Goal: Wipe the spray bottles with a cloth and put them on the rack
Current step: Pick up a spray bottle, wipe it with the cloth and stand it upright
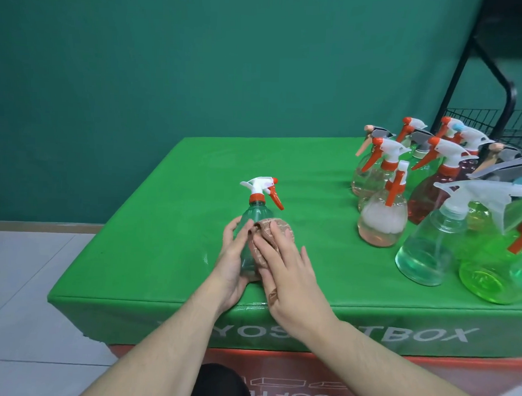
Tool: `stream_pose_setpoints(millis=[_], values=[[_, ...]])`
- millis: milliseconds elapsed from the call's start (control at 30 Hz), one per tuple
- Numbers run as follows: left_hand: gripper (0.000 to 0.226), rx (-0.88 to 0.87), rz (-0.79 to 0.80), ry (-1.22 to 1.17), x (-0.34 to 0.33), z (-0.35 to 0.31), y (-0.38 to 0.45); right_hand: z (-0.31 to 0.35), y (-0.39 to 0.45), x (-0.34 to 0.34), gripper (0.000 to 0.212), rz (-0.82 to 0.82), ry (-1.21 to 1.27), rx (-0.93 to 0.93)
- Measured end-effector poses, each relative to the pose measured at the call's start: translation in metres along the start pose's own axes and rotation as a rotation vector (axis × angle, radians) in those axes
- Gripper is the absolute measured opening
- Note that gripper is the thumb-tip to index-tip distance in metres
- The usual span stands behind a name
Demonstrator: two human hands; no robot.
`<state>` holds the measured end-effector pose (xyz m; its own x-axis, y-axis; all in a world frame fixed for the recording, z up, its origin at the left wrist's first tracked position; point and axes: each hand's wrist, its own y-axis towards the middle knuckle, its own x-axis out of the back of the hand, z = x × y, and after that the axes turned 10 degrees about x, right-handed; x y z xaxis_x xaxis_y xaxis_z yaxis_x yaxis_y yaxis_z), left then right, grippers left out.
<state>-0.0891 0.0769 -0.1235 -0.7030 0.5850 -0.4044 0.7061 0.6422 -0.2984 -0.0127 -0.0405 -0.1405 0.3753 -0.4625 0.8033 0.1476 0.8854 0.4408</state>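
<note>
Standing upright near the front edge of the green box (172, 165), a small spray bottle (254, 215) with a clear greenish body and a white and orange trigger head is held between two bare hands. The left hand (232, 262) wraps the bottle's left side from behind, with the fingers curled around the lower body and the fingertips reaching to the shoulder of the bottle. The right hand (289, 276) lies on the bottle's right side with rather straight, spread fingers, and it presses a brownish cloth (275, 231) against the body. The cloth is bunched between the right palm and the bottle; it covers the right half of the body, and one corner of it meets the left fingertips. The trigger head stays free above both hands, and the nozzle points to the right.

Well apart, along the right edge of the box, stands a crowd of other spray bottles (431, 209), close together, with clear, pink, red and green bodies and with white, orange or grey heads. Behind the back right corner a black wire rack (505, 123) rises in front of the dark green wall (199, 62). White letters run across the front face of the box, partly hidden by the forearms.
</note>
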Motion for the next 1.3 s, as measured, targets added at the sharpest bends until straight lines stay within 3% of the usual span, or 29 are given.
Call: stream_pose_setpoints(millis=[167,300,467,700,867,933,1133,1300], values=[[0.064,0.015,0.025,-0.086,0.001,-0.001,-0.001,-0.004,0.001,-0.002,0.052,-0.066,0.083,0.025],[0.069,0.038,0.041,-0.124,0.002,-0.001,0.000,-0.001,0.012,0.000,0.051,-0.118,0.127,0.063],[0.051,0.057,0.120,-0.085,0.003,-0.003,0.000,-0.001,0.038,0.012,0.054,-0.174,0.137,0.066],[0.066,0.076,0.131,0.026,0.004,-0.002,0.000,-0.007,0.076,0.030,0.047,-0.092,0.307,-0.158],[0.052,0.094,0.112,-0.026,0.007,-0.002,0.002,-0.001,0.075,0.027,0.045,-0.115,0.372,-0.267],[0.042,0.091,0.092,-0.024,0.007,-0.002,0.002,0.004,0.066,0.023,0.045,-0.149,0.383,-0.223],[0.041,0.065,0.042,-0.127,0.002,-0.004,-0.001,0.004,0.039,0.002,0.052,-0.143,0.230,-0.015],[0.063,0.079,0.006,-0.194,0.001,-0.008,-0.002,-0.002,0.013,-0.012,0.058,-0.075,0.180,0.049]])
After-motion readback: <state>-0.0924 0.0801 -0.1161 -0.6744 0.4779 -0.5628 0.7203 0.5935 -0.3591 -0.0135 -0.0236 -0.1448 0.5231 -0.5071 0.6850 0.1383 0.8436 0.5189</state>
